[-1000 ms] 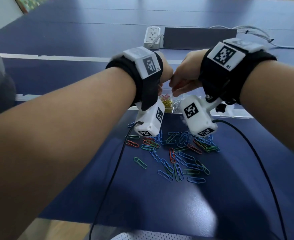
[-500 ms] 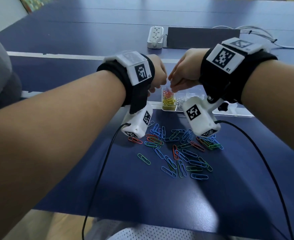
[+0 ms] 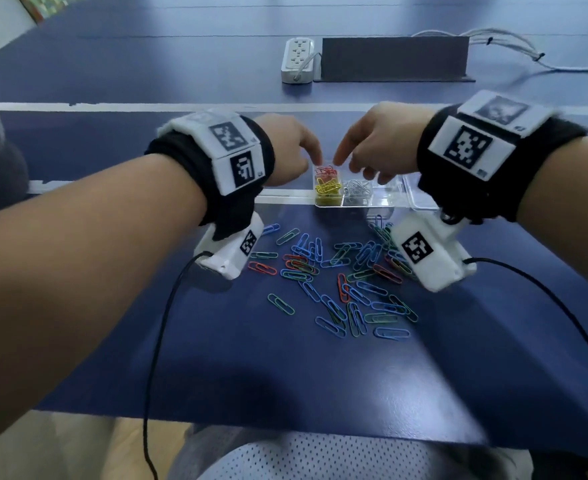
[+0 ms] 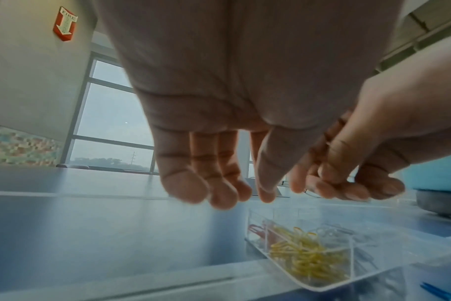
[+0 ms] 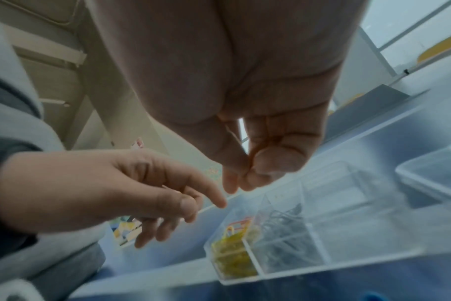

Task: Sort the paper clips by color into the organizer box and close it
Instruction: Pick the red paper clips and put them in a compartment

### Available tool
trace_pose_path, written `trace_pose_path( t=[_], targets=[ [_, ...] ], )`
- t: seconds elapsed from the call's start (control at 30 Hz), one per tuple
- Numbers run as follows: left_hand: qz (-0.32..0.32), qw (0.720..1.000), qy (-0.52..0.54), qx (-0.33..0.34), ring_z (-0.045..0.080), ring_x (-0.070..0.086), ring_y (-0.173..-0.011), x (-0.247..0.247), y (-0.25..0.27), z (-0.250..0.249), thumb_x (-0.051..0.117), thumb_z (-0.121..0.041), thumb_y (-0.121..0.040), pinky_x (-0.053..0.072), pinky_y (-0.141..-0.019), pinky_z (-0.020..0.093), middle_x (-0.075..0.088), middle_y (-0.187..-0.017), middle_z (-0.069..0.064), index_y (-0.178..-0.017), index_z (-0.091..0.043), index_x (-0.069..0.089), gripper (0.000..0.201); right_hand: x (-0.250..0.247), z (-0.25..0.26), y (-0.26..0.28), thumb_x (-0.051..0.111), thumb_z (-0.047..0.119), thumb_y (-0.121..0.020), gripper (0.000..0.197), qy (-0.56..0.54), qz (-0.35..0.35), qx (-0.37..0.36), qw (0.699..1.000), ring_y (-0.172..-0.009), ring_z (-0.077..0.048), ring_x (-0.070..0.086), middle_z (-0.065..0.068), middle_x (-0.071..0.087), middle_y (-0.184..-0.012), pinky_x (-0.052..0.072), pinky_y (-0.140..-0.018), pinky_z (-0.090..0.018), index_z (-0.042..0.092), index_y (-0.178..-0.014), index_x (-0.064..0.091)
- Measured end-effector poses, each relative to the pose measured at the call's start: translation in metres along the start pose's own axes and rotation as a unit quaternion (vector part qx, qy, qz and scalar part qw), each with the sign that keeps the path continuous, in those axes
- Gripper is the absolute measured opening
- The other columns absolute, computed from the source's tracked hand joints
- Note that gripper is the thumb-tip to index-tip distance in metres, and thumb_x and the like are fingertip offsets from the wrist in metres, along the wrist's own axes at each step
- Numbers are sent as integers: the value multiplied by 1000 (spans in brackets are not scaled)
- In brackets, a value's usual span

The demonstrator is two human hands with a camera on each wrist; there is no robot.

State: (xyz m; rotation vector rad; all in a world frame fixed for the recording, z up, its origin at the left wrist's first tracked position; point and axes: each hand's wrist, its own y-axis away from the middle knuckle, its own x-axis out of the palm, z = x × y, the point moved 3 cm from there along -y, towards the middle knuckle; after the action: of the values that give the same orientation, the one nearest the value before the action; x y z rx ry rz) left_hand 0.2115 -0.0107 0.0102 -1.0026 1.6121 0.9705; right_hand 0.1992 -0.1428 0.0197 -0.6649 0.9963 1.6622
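Both hands hover over the organizer box (image 3: 355, 202) toward the bench's middle, left hand (image 3: 285, 150) loose-fingered and empty, right hand (image 3: 372, 147) curled, contents unclear, while the unsorted paper clips (image 3: 337, 278) lie nearer the bench's near edge, about equally close to either hand

The organizer box (image 3: 355, 202) sits on the surface (image 3: 216, 358), loose paper clips (image 3: 341, 282) scattered just near of it. Both hands hover over the box. Far behind lies a power strip (image 3: 297, 58).

1 clear organizer box (image 3: 388, 201), 3 filled compartments, 2 hands, 1 power strip (image 3: 297, 59), loose clips too many to count
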Motion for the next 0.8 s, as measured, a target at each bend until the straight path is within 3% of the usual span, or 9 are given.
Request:
trace_pose_path(
  t=[0.13,0.2,0.27,0.33,0.37,0.43,0.6,0.8],
  targets=[
    [12,1000,5,23,17,52,-81,2,14,7,56,-25,-86,41,-78,24,58,-86,-3,-101,-25,67,19,6,-11,31,57,21,-84,14,166,10,-88,982,-66,-16,56,6,63,-74,42,-70,-23,24,-90,69],
    [42,998,-6,48,15,54,-72,7,24,6,62,-31,-82,43,-76,24,59,-78,-6,-95,-24,68,15,15,-16,45,63,22,-79,8,216,46,-121,968,-62,-6,53,12,61,-69,39,-69,-20,25,-81,69],
    [81,994,-14,73,3,53,-59,14,32,3,67,-34,-78,43,-67,20,60,-68,-9,-85,-26,68,10,23,-18,58,67,21,-75,6,231,81,-133,960,-58,5,49,15,60,-62,41,-61,-16,26,-76,69],
    [118,988,-30,92,-1,54,-51,21,38,1,69,-34,-75,40,-58,17,64,-63,-7,-78,-26,69,9,31,-18,68,69,22,-73,9,239,101,-138,956,-57,3,49,17,56,-60,38,-54,-9,28,-74,64],
    [133,986,-40,97,0,54,-51,24,40,0,70,-34,-74,40,-57,16,67,-63,-5,-78,-26,70,9,36,-18,70,70,22,-72,11,246,107,-139,953,-59,-3,50,16,55,-60,40,-56,-12,29,-74,61],
    [143,983,-57,104,3,53,-52,26,44,1,71,-34,-73,42,-58,17,67,-64,-4,-80,-27,73,10,42,-16,73,70,23,-72,14,266,112,-142,947,-69,-14,52,12,54,-64,43,-65,-18,28,-77,58],
    [159,979,-69,107,2,52,-59,28,53,0,73,-33,-73,45,-68,21,59,-59,-12,-83,-26,73,13,44,-17,74,64,17,-75,14,273,106,-131,947,-77,-19,54,11,52,-65,50,-75,-25,26,-85,61],
    [146,980,-79,109,0,48,-62,33,54,-1,75,-36,-72,42,-72,22,53,-64,-15,-94,-27,66,25,28,-26,73,53,15,-78,22,240,63,-80,965,-75,-17,50,12,58,-72,39,-72,-22,29,-93,64]
  ],
)
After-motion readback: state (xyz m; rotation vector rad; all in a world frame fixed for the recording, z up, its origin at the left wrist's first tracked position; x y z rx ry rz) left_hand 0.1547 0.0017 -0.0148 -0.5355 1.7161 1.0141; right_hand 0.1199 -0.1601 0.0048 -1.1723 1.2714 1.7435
